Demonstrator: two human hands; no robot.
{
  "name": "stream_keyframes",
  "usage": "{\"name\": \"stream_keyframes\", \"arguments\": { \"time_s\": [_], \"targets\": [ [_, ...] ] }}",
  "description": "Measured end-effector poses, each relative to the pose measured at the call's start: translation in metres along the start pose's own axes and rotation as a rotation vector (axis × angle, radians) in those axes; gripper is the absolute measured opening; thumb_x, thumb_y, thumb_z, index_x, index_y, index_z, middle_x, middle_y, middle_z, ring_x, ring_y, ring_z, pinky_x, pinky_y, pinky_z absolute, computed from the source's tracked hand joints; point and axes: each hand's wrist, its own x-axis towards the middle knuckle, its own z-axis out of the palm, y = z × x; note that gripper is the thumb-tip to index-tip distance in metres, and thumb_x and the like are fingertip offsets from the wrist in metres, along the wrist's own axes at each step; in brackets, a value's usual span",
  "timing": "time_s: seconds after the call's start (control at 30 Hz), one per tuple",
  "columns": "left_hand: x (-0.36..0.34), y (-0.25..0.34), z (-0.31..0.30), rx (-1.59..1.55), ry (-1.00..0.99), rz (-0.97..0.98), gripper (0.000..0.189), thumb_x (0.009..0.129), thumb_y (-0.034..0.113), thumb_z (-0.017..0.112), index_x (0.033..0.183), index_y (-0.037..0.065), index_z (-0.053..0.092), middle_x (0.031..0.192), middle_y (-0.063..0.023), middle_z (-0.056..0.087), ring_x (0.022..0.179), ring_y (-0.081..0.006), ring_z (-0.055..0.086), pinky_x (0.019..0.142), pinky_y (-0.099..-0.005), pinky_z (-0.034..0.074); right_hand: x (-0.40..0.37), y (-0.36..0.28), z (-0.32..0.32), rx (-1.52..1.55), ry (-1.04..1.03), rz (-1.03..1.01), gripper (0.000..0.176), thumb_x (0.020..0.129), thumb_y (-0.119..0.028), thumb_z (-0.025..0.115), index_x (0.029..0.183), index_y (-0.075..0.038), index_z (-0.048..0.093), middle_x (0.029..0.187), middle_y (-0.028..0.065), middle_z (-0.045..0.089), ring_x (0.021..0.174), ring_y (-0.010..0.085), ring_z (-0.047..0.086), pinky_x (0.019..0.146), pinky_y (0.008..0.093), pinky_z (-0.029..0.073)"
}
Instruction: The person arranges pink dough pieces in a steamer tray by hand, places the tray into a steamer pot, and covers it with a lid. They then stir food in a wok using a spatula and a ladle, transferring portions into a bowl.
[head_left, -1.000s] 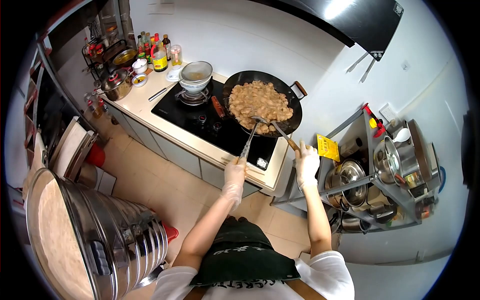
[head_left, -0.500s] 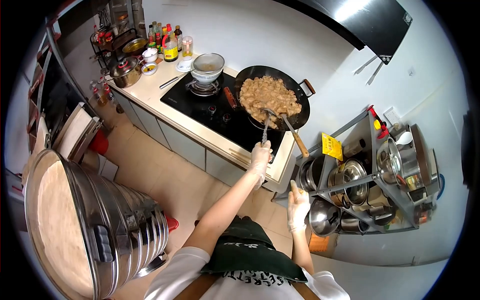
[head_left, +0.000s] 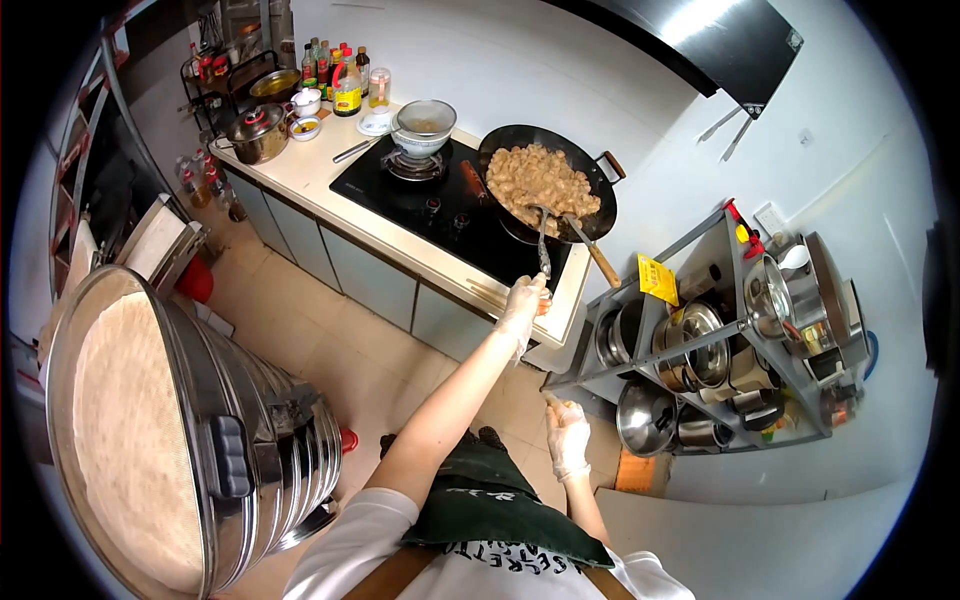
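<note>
My left hand [head_left: 523,308], in a clear glove, is wrapped round a long-handled metal spoon [head_left: 543,255]. The spoon's head rests in browned chunks of food [head_left: 545,180], probably meat, inside a black wok [head_left: 592,165]. Beside it a wooden-handled utensil [head_left: 597,256] leans over the wok's near rim, touched by neither hand. My right hand [head_left: 568,445], also gloved, hangs low in front of the dark green apron [head_left: 500,510]. Its fingers are loosely bent, with one stretched forward, and I see nothing held in it.
The wok sits on a black cooktop [head_left: 390,195], near a bowl with a strainer [head_left: 425,118]. Sauce bottles [head_left: 347,90] and a lidded pot [head_left: 258,135] stand further left. A metal rack [head_left: 655,350] of pans is on the right. Large stacked steamers [head_left: 270,430] fill the left.
The spoon has shifted slightly within the wok, and my left hand has turned a little with it. My right hand has moved left and down. The view has tilted slightly.
</note>
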Motion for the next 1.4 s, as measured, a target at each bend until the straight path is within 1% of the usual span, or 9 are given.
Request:
{"name": "stream_keyframes", "arguments": {
  "time_s": [0.23,0.37,0.57,0.7,0.87,1.0,1.17,1.27,1.4],
  "targets": [
    [-0.037,-0.015,-0.041,0.047,0.033,-0.042,0.041,0.097,0.036,0.055,0.122,0.003,0.054,0.095,-0.0088,0.066,0.065,-0.0117,0.059,0.058,-0.0239,0.050,-0.010,0.003,0.006,0.158,0.060,0.291,0.017,0.087,-0.010,0.060,0.101,-0.006,0.068,0.083,0.0175,0.064,0.084,0.0333,0.063,0.075,0.0408,0.050],
    [-0.072,-0.029,-0.077,0.109,0.074,-0.082,0.044,0.097,0.035,0.053,0.126,0.002,0.052,0.101,-0.0092,0.064,0.066,-0.0101,0.058,0.058,-0.0223,0.049,0.106,-0.038,-0.026,0.084,0.312,-0.119,0.036,0.088,-0.002,0.054,0.123,-0.009,0.061,0.094,0.0183,0.064,0.087,0.0330,0.063,0.077,0.0396,0.051],
    [-0.161,-0.042,-0.149,0.197,0.232,-0.214,0.044,0.097,0.035,0.054,0.126,0.003,0.054,0.103,-0.0059,0.065,0.075,-0.0103,0.057,0.074,-0.0241,0.048,0.271,0.006,0.015,-0.554,-0.108,-0.543,0.063,0.080,-0.004,0.060,0.141,-0.013,0.043,0.099,0.0153,0.059,0.094,0.0321,0.061,0.079,0.0408,0.051],
    [-0.172,-0.126,-0.274,0.194,0.391,-0.322,0.038,0.096,0.038,0.054,0.114,0.006,0.060,0.097,-0.0062,0.069,0.074,-0.0124,0.062,0.073,-0.0254,0.051,0.294,-0.015,0.016,-0.682,-0.396,-0.562,0.067,0.081,-0.029,0.071,0.139,-0.010,0.045,0.095,0.0150,0.062,0.090,0.0303,0.064,0.074,0.0421,0.053],
    [-0.242,-0.114,-0.317,0.038,0.650,-0.136,0.030,0.096,0.032,0.056,0.108,0.005,0.063,0.093,-0.0087,0.070,0.062,-0.0142,0.061,0.056,-0.0266,0.051,0.311,-0.013,0.039,-0.520,-0.233,-0.801,0.010,0.075,-0.013,0.064,0.077,-0.005,0.057,0.076,0.0148,0.062,0.072,0.0330,0.065,0.063,0.0409,0.053],
    [-0.259,-0.110,-0.337,-0.001,0.749,-0.153,0.033,0.095,0.029,0.057,0.119,0.007,0.061,0.093,-0.0088,0.070,0.061,-0.0130,0.060,0.054,-0.0251,0.050,0.316,-0.005,0.033,-0.413,-0.128,-0.911,0.004,0.077,-0.011,0.058,0.078,-0.007,0.059,0.072,0.0143,0.060,0.067,0.0325,0.064,0.058,0.0414,0.051],
    [-0.253,-0.112,-0.353,-0.026,0.727,-0.152,0.033,0.094,0.029,0.058,0.117,0.005,0.061,0.092,-0.0086,0.070,0.061,-0.0119,0.060,0.052,-0.0228,0.049,0.325,0.001,0.006,-0.600,-0.092,-0.762,0.015,0.081,-0.015,0.060,0.095,-0.009,0.062,0.073,0.0125,0.060,0.068,0.0296,0.064,0.056,0.0413,0.051],
    [-0.233,-0.098,-0.349,-0.040,0.676,-0.125,0.034,0.095,0.027,0.058,0.118,0.003,0.060,0.090,-0.0090,0.070,0.060,-0.0116,0.059,0.051,-0.0214,0.048,0.336,-0.006,-0.003,-0.109,0.155,-0.561,0.023,0.082,-0.006,0.064,0.104,-0.011,0.066,0.086,0.0141,0.065,0.076,0.0322,0.064,0.065,0.0394,0.052],
    [-0.194,-0.066,-0.342,-0.045,0.688,-0.115,0.033,0.096,0.025,0.056,0.120,0.003,0.058,0.089,-0.0095,0.069,0.060,-0.0112,0.059,0.050,-0.0208,0.047,0.362,-0.026,0.004,0.736,0.243,0.003,0.015,0.092,-0.009,0.060,0.104,-0.006,0.068,0.071,-0.0009,0.061,0.062,0.0085,0.060,0.055,0.0229,0.046]
  ]
}}
